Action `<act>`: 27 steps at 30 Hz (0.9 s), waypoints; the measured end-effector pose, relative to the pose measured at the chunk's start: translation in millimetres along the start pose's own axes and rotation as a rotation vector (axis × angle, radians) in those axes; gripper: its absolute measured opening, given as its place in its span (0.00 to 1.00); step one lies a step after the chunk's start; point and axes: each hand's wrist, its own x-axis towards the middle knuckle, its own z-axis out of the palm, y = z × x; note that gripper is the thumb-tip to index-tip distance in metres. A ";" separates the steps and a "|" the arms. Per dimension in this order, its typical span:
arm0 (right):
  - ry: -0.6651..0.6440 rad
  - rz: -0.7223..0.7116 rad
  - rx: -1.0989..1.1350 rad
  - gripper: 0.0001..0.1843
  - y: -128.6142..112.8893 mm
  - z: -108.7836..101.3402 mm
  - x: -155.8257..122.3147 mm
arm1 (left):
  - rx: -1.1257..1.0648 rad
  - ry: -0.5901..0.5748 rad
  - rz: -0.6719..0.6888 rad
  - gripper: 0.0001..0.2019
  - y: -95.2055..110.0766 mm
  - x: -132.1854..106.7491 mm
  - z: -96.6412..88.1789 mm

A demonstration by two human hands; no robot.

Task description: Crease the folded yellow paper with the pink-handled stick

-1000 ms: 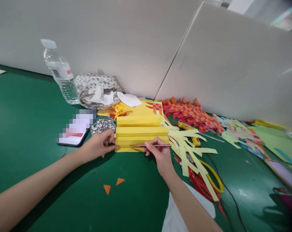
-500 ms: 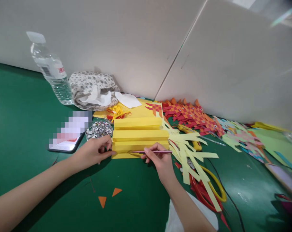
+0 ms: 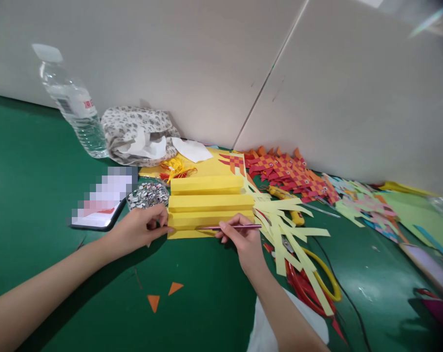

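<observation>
A sheet of yellow paper (image 3: 210,202) with accordion pleats lies in front of me on the green table. At its lower left edge my left hand (image 3: 148,226) is closed, thumb and finger pinching the paper. My right hand (image 3: 242,239) grips a slim, metallic pinkish-purple pen-like tool (image 3: 245,227) near the paper's lower right. The tool lies almost level, its thin tip pointing left and resting on or just over the lowest pleat. Its exact kind cannot be made out. Pale yellow-green paper strips (image 3: 280,239) spread out beside my right hand.
Behind the left hand are a phone (image 3: 103,200), a dish of googly eyes (image 3: 148,194), a water bottle (image 3: 73,105) and a cloth tissue holder (image 3: 133,122). Woven red-orange paper fish (image 3: 290,171) are piled by the wall. Red-handled scissors (image 3: 298,288) and orange scraps (image 3: 153,302) lie nearer.
The view has shifted slightly. Both hands keep nearly the same hold on the pleated paper and the pen-like tool, with only a tiny shift of the right hand.
</observation>
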 end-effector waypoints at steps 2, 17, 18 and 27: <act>0.019 -0.013 0.009 0.14 0.6 -1.6 0.9 | -0.001 -0.002 0.001 0.14 -0.1 -0.1 -0.3; -0.031 -0.027 -0.045 0.14 -1.4 -2.2 0.0 | -0.008 -0.013 0.004 0.14 3.2 1.3 -1.8; -0.050 -0.019 -0.052 0.14 -2.3 -1.1 -0.1 | -0.005 -0.011 0.005 0.14 3.2 1.3 -1.7; -0.048 -0.007 -0.054 0.13 -2.1 0.3 0.7 | 0.002 -0.008 0.008 0.14 0.9 0.7 -0.9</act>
